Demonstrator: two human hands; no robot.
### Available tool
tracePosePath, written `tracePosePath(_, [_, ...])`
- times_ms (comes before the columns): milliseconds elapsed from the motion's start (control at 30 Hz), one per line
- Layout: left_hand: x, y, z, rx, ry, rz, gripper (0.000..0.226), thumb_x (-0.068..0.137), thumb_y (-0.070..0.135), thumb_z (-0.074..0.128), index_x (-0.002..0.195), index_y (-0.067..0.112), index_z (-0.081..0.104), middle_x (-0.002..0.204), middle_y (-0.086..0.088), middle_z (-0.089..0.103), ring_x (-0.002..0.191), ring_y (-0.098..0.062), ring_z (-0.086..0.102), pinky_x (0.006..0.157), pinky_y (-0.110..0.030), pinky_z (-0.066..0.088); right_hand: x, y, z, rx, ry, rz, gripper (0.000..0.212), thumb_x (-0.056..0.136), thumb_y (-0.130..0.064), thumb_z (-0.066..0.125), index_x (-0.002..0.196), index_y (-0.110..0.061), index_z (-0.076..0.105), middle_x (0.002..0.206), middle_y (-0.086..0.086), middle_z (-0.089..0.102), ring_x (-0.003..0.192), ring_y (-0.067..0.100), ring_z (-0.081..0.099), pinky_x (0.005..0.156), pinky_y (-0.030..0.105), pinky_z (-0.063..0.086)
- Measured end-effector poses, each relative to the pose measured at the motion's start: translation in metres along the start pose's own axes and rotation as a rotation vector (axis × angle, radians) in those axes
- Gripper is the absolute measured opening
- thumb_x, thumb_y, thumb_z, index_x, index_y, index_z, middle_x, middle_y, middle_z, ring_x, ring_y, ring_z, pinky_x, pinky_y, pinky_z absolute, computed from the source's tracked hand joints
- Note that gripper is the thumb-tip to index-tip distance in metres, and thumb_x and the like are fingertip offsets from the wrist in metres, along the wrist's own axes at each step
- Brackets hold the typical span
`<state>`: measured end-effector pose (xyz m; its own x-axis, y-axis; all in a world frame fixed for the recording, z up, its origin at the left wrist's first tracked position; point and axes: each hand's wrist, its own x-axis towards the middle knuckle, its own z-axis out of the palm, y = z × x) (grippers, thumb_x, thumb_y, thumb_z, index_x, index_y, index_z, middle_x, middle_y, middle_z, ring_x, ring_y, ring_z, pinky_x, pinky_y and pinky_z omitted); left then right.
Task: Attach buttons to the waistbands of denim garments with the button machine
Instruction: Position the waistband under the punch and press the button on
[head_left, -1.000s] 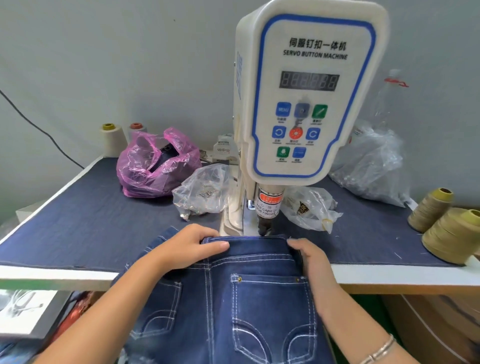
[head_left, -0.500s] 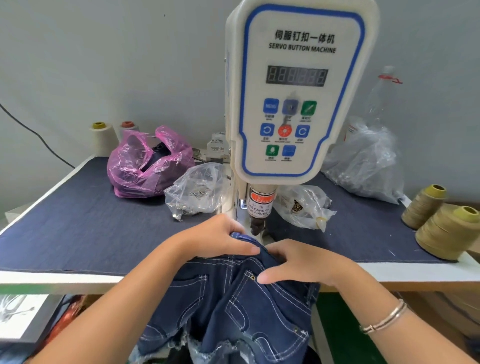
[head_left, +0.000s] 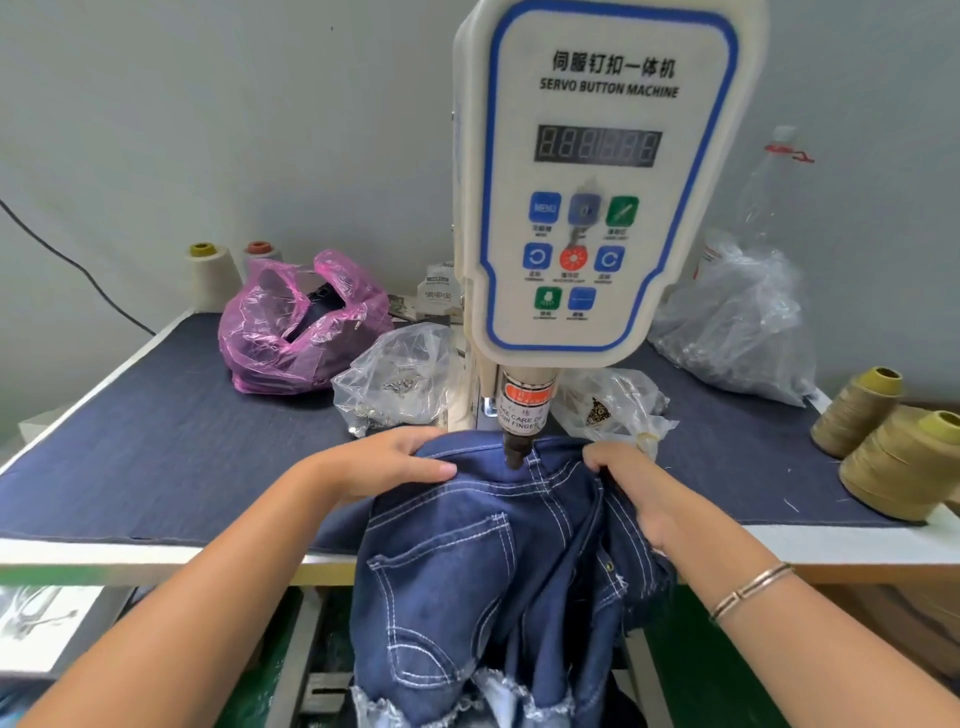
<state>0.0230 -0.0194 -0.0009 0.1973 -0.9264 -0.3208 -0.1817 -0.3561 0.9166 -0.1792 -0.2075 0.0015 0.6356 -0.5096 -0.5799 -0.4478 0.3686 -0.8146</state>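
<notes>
The denim shorts (head_left: 498, 551) hang over the front edge of the bench (head_left: 156, 457), their waistband lifted onto the bench directly under the black punch tip of the servo button machine (head_left: 602, 176). The left hand (head_left: 384, 460) lies on the waistband left of the punch, fingers closed over the fold. The right hand (head_left: 631, 480) pinches bunched denim just right of the punch. Behind the hands lie clear bags of metal parts (head_left: 395, 376); a pink plastic bag (head_left: 301, 325) sits toward the back left corner, and olive thread cones (head_left: 904, 462) stand at the right edge.
</notes>
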Motion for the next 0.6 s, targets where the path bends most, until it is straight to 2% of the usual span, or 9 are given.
tracePosePath(33, [0.003,0.001,0.001,-0.013,0.065,0.000,0.041,0.095,0.017,0.060,0.135,0.019,0.051,0.138,-0.002,0.057,0.120,-0.009,0.058,0.103,-0.026,0.044,0.002,-0.003,0.000,0.047,-0.003,0.006,0.034,0.070,-0.006,0.042,0.039,-0.021,0.040,0.045,0.001,0.043,0.036,0.016,0.040,0.043,0.022,0.038])
tracePosePath(100, [0.009,0.005,0.002,-0.051,0.145,0.022,0.038,0.095,0.016,0.059,0.131,0.025,0.051,0.132,0.008,0.061,0.113,0.000,0.060,0.094,-0.014,0.045,0.002,-0.010,0.002,0.150,-0.037,-0.001,0.025,0.070,-0.007,0.045,0.047,-0.017,0.047,0.049,0.004,0.047,0.040,0.019,0.044,0.046,0.023,0.042])
tracePosePath(167, [0.014,0.011,-0.001,-0.128,0.177,0.021,0.037,0.094,0.018,0.060,0.129,0.025,0.053,0.120,0.011,0.068,0.108,-0.006,0.065,0.090,-0.020,0.050,0.001,-0.015,0.002,0.184,-0.067,-0.039,0.009,0.068,-0.011,0.055,0.071,-0.007,0.063,0.068,0.013,0.063,0.057,0.026,0.059,0.063,0.033,0.052])
tracePosePath(233, [0.015,0.015,-0.007,-0.161,0.224,-0.020,0.065,0.083,0.031,0.072,0.141,0.023,0.045,0.135,0.002,0.058,0.122,-0.017,0.057,0.106,-0.037,0.043,0.004,-0.016,-0.005,0.137,-0.129,-0.075,0.039,0.065,-0.022,0.072,0.101,-0.004,0.072,0.101,0.019,0.071,0.088,0.033,0.067,0.087,0.042,0.053])
tracePosePath(267, [0.015,0.017,-0.010,-0.154,0.223,-0.043,0.083,0.072,0.039,0.077,0.144,0.025,0.041,0.142,0.003,0.050,0.129,-0.019,0.049,0.112,-0.041,0.036,0.005,-0.017,-0.008,0.069,-0.181,-0.092,0.047,0.065,-0.029,0.078,0.107,-0.009,0.073,0.108,0.016,0.071,0.096,0.032,0.068,0.090,0.042,0.054])
tracePosePath(367, [0.017,0.023,-0.010,-0.082,0.154,-0.035,0.104,0.057,0.044,0.079,0.149,0.023,0.034,0.145,0.012,0.040,0.134,-0.009,0.040,0.113,-0.034,0.030,0.006,-0.017,-0.016,-0.345,-0.351,-0.082,0.052,0.071,-0.031,0.083,0.119,-0.021,0.066,0.114,0.009,0.071,0.105,0.027,0.068,0.094,0.043,0.053])
tracePosePath(433, [0.020,0.025,-0.008,-0.083,0.128,-0.003,0.093,0.062,0.033,0.079,0.145,0.020,0.040,0.141,0.008,0.051,0.126,-0.011,0.053,0.108,-0.033,0.041,0.010,-0.015,-0.020,-0.424,-0.350,-0.093,0.045,0.079,-0.022,0.078,0.121,-0.020,0.063,0.114,0.009,0.071,0.105,0.029,0.068,0.093,0.045,0.053])
tracePosePath(533, [0.023,0.026,-0.004,-0.113,0.091,0.089,0.062,0.069,0.021,0.075,0.128,0.024,0.055,0.126,0.006,0.066,0.116,-0.015,0.062,0.091,-0.024,0.052,0.015,-0.013,-0.023,-0.253,-0.297,-0.125,0.027,0.085,-0.013,0.070,0.111,-0.015,0.067,0.106,0.013,0.073,0.094,0.028,0.071,0.076,0.038,0.059])
tracePosePath(600, [0.024,0.025,-0.001,-0.092,0.075,0.115,0.066,0.070,0.021,0.074,0.132,0.022,0.052,0.129,0.006,0.064,0.118,-0.012,0.060,0.095,-0.024,0.049,0.017,-0.008,-0.023,-0.147,-0.243,-0.131,0.019,0.088,-0.015,0.067,0.107,-0.012,0.068,0.101,0.015,0.074,0.087,0.029,0.073,0.067,0.035,0.059])
